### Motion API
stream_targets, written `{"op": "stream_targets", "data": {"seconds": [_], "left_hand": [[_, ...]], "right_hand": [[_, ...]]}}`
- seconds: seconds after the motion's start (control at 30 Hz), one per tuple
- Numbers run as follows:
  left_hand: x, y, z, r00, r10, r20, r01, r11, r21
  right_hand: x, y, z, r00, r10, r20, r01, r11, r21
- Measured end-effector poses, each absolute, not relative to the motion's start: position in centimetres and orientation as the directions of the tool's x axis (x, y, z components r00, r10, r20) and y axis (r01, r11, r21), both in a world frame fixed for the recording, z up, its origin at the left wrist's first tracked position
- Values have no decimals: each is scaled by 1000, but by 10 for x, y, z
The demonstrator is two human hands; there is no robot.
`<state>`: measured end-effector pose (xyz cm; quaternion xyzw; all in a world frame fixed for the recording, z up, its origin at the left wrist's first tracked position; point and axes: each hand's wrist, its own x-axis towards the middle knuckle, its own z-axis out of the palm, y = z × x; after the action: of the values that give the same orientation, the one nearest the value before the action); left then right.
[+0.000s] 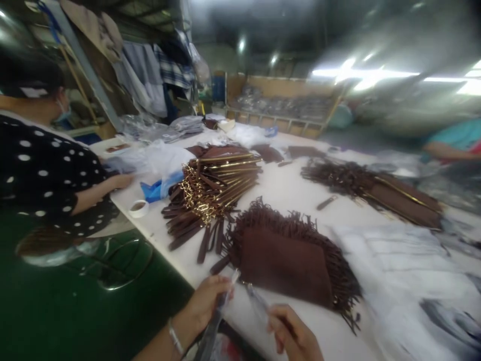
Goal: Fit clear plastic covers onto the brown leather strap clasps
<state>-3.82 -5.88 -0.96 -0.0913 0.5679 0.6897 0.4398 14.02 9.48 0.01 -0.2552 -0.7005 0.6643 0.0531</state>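
Observation:
My left hand point(206, 301) is closed around a clear plastic bag point(221, 311) at the near edge of the white table point(285, 190). My right hand point(293, 333) pinches the other side of the same bag, fingers curled. Just beyond both hands lies a brown suede bag with long fringe point(289, 255), flat on the table. The frame is blurred, so the plastic shows only as a pale streak.
A heap of brown straps with gold clasps point(210, 193) lies left of centre. More fringed bags point(376, 188) lie at the right. White wrapping sheets point(398, 265) cover the right side. A person in a dotted black top point(45, 175) works at the left beside a tape roll point(139, 208).

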Motion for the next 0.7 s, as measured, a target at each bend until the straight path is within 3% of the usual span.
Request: {"op": "stream_targets", "data": {"seconds": [0.1,0.23,0.7], "left_hand": [[-37,-59,-12,-630,497,-597,-671,38,740],[-37,-59,-13,-687,477,-548,-604,43,796],[-40,-64,-14,-712,545,-444,-452,129,883]], "right_hand": [[78,77,15,-942,296,-159,192,84,-978],[41,66,10,-971,208,-116,153,174,-973],[31,68,9,-978,164,-131,177,307,-935]]}}
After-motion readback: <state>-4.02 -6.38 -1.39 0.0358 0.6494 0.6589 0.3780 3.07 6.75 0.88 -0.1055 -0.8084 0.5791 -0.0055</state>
